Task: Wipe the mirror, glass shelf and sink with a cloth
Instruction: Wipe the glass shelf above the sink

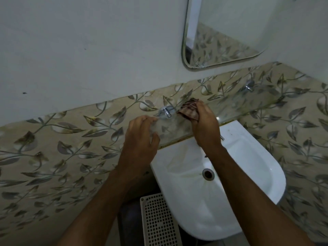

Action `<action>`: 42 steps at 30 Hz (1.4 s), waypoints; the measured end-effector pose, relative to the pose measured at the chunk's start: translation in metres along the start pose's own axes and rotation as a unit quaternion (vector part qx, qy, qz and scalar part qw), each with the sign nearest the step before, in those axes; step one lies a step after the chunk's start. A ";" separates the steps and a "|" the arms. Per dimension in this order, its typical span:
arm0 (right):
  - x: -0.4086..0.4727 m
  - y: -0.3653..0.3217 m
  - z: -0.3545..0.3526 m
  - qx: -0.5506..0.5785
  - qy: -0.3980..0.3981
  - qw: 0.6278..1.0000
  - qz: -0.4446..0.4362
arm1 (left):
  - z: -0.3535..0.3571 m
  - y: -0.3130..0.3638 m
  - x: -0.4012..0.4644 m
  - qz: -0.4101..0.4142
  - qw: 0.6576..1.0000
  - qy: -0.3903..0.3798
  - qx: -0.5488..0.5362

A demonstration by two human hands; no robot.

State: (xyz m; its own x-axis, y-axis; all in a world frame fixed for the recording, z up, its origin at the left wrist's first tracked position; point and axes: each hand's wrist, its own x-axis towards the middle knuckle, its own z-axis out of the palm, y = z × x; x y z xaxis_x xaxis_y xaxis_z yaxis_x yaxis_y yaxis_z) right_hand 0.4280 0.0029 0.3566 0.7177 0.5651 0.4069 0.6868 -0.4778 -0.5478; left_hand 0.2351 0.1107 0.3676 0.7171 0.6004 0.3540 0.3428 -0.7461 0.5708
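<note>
Wall: a plain white upper wall [88, 50] is running above a beige tiled band printed with grey leaves [53, 148].
Basket: a white perforated plastic basket [158, 221] is sitting low down, just left of the basin's front.
Left hand: the left hand [140, 137] is resting on the left end of the shelf, fingers curled loosely over its edge; it is holding no cloth and seems to be steadying the glass.
Bracket: a round chrome shelf bracket [166, 111] is fixing the glass to the tiles, between the two hands.
Glass shelf: the clear, narrow glass shelf [248, 107] is running along the tiles just above the sink; it is nearly invisible apart from its edge glints.
Cloth: a dark reddish-brown striped cloth [189, 110], bunched into a wad, is pressing on the shelf top near the bracket.
Right hand: the right hand [204, 125] is closing tightly around the cloth from above.
Mirror: a rounded-corner frameless wall mirror [221, 32] is hanging higher up, well apart from both hands.
Sink: the white ceramic wall-hung sink [248, 174] with a metal drain [208, 174] is lying below the right forearm.
Handling: the cloth is likely soft, light and easy to scrunch, so gripping it as a wad is suiting it. The shelf is probably stiff, slippery and fragile; light pressure, with a hand bracing near the bracket, is looking wisest.
Stage: the shelf wipe appears to be under way.
</note>
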 end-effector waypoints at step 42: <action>0.022 0.093 -0.038 -0.045 -0.029 0.998 -0.014 | 0.093 0.090 0.081 0.196 0.980 -0.033 -0.014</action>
State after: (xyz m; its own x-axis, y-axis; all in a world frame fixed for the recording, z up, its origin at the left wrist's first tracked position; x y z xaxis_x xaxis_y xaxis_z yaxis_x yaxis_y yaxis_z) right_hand 0.5117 -0.0545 0.3428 0.6923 0.6156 0.3765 0.7155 -0.5180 -0.4688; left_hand 0.3807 0.0650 0.3788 0.8286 0.2481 0.5018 0.0170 -0.9071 0.4205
